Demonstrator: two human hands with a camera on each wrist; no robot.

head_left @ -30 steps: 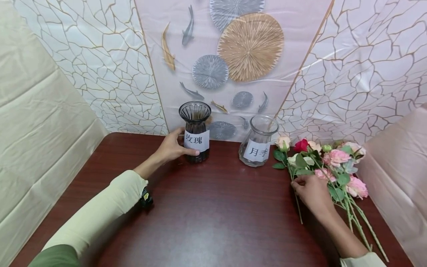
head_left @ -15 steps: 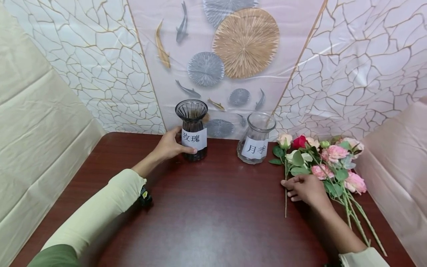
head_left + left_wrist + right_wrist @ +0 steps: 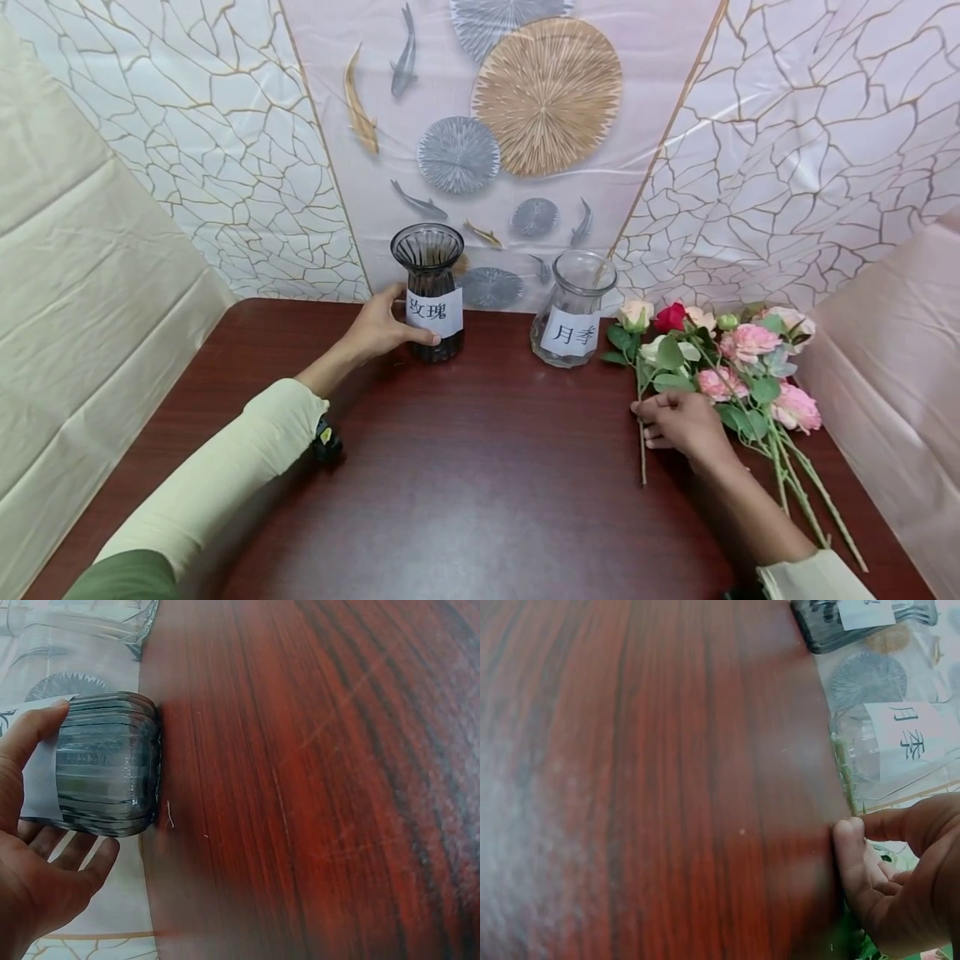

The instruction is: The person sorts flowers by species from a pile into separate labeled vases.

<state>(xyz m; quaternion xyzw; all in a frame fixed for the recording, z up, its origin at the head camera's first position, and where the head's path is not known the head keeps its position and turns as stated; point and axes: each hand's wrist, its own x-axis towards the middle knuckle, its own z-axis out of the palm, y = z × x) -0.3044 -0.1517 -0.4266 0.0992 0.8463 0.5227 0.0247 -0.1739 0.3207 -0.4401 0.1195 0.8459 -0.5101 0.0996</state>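
My left hand (image 3: 377, 330) grips a dark ribbed glass vase (image 3: 437, 282), which stands upright and bears a white paper label. Its thumb crosses the label's lower edge, as the left wrist view shows beside the dark base (image 3: 109, 769). To the right stands a clear glass vase (image 3: 553, 320) with a similar label. Low over the table, my right hand (image 3: 692, 427) pinches the thin stem (image 3: 642, 460) of a pale peach rose (image 3: 635, 314). In the right wrist view the green stem (image 3: 844, 765) comes out past the thumb and forefinger.
A heap of artificial flowers lies at right, with pink blooms (image 3: 750, 342), a red rose (image 3: 671, 317) and loose stems (image 3: 813, 492). Patterned sheeting (image 3: 555, 100) rises behind the brown table (image 3: 480, 500). Beige cloth (image 3: 90, 250) hangs at the left side.
The right hand has shifted slightly left with the rose stem, which has swung from slanted to nearly straight. The left hand keeps its hold on the dark vase.
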